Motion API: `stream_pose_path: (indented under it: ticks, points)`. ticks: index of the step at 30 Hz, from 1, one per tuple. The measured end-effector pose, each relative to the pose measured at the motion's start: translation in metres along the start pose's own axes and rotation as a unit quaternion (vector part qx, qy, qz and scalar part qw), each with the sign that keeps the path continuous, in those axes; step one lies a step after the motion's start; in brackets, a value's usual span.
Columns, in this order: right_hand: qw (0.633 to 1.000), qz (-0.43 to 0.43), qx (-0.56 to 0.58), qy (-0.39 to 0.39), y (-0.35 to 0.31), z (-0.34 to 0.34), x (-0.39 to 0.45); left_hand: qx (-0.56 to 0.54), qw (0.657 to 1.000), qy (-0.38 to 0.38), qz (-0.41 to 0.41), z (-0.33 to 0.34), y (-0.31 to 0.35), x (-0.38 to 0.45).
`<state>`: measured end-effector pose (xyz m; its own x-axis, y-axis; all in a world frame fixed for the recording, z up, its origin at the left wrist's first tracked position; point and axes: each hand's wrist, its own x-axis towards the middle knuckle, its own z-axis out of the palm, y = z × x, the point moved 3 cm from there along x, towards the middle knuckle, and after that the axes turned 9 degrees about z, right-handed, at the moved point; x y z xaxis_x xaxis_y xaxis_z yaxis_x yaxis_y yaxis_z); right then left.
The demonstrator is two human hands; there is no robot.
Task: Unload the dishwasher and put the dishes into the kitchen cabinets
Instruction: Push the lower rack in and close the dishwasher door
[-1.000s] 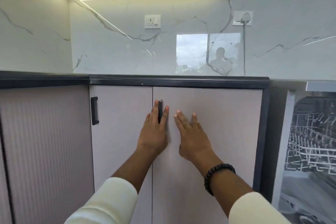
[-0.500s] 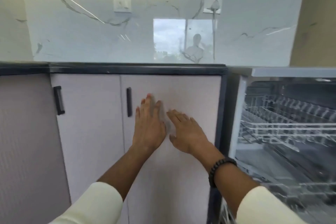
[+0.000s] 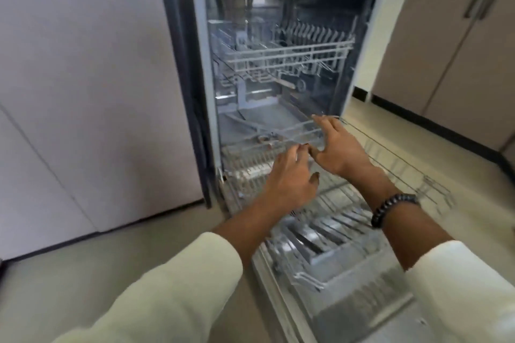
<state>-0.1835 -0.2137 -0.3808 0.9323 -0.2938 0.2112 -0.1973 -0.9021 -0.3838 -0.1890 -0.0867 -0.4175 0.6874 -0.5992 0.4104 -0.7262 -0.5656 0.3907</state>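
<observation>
The dishwasher stands open with its door folded down toward me. Its lower wire rack is pulled out over the door, and the upper rack sits inside. I see no dishes in either rack. My left hand hovers over the lower rack with fingers spread, holding nothing. My right hand is just beside it, fingers apart, at the rack's far rim; whether it touches the wire is unclear. A cutlery basket lies in the rack's near part. The picture is blurred.
A closed pale cabinet door stands left of the dishwasher. More closed cabinets line the right wall. Beige floor lies in front of the left cabinet.
Both hands have left the closed cabinet door and moved right and down over the dishwasher's lower rack. My view has swung from the counter and wall down to the open dishwasher.
</observation>
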Motion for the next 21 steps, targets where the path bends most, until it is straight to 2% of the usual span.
stream_pose_path:
  ticks: [6,9,11,17,21]
  points:
    - [0.994,0.098,-0.041,-0.013,0.122,0.027,-0.070,-0.038,0.996,-0.075,0.028,0.111,0.072,-0.030]
    - [0.988,0.139,-0.057,-0.016,0.165,0.044,-0.102,-0.002,0.989,-0.144,0.043,0.150,0.090,-0.054]
    - [0.987,0.137,-0.078,-0.001,0.179,0.056,-0.115,0.020,0.985,-0.167,0.045,0.169,0.091,-0.066]
    - [0.989,0.112,-0.081,0.045,0.180,0.073,-0.113,0.068,0.989,-0.114,0.071,0.179,0.069,-0.076]
    - [0.993,0.088,-0.075,0.026,0.176,0.077,-0.100,0.081,0.986,-0.115,0.086,0.180,0.055,-0.066]
